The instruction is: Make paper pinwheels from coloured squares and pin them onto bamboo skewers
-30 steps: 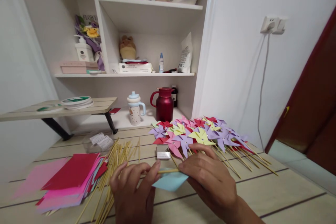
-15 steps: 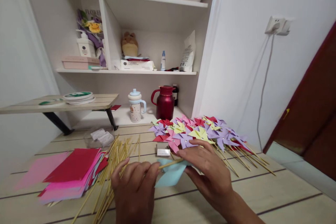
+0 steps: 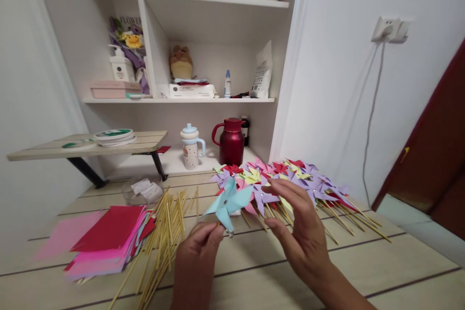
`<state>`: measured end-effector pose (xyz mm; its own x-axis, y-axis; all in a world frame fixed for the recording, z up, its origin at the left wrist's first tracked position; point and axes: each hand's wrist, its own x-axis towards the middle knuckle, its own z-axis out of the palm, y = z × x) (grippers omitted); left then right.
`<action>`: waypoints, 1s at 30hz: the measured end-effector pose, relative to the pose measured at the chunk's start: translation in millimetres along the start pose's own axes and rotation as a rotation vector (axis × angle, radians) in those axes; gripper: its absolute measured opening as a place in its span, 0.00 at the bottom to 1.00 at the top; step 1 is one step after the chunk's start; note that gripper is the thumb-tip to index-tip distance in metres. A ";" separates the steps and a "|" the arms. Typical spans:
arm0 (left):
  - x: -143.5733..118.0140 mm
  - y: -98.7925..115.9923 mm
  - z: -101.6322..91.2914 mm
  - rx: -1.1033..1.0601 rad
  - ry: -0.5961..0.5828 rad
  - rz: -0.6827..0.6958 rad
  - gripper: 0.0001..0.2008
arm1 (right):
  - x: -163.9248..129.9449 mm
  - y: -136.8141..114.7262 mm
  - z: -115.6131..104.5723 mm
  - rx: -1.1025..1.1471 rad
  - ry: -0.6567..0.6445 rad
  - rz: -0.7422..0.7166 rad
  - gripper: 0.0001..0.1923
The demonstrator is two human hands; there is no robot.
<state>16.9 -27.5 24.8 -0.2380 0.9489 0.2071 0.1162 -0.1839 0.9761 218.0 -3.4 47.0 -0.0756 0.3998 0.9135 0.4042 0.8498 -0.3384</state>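
A light blue paper pinwheel [image 3: 225, 202] stands up in front of me, its blades facing my way with a small dark pin at the centre. My left hand [image 3: 202, 247] pinches it just below the blades; most of its stick is hidden by the fingers. To the right, my right hand [image 3: 300, 225] is raised with thumb and fingers apart, holding nothing. Behind that hand lies a pile of finished pinwheels [image 3: 314, 186] in purple, pink, red and yellow, their sticks pointing towards the right front.
Left of my hands lie loose bamboo sticks [image 3: 165, 232] and a stack of coloured paper [image 3: 109, 230]. A clear plastic container [image 3: 136, 197] holds small white packets. Farther back stand a cup [image 3: 191, 150], a red jug [image 3: 232, 143] and a small raised table [image 3: 152, 141].
The blue pinwheel has turned from lying sideways between both hands to upright, blades towards me. My right hand has let go of it and opened, moving off to the right.
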 end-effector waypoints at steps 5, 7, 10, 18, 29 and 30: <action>0.2 7.6 0.2 -0.161 0.045 -0.251 0.14 | 0.0 -2.5 3.9 0.067 0.034 0.157 0.21; -0.1 4.7 0.2 -0.197 0.036 -0.271 0.16 | 1.0 -4.2 5.2 0.066 -0.005 0.176 0.20; -0.2 -3.6 1.1 -0.272 0.017 -0.294 0.17 | 1.3 -5.6 6.7 0.047 -0.063 0.171 0.19; 1.3 -18.1 3.5 -0.454 -0.086 -0.315 0.15 | -1.2 -12.6 12.8 0.096 -0.235 0.333 0.09; 1.7 -9.4 7.4 -0.684 -0.132 -0.325 0.14 | -14.8 -16.2 42.8 0.264 -0.657 0.776 0.08; 1.6 -9.6 8.1 -0.713 -0.139 -0.322 0.13 | -16.2 -16.0 43.1 0.294 -0.660 0.798 0.08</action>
<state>23.1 -22.1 15.3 -0.0268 0.9980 -0.0566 -0.5946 0.0296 0.8035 173.5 -8.7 27.8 -0.3997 0.9070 0.1326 0.3261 0.2759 -0.9042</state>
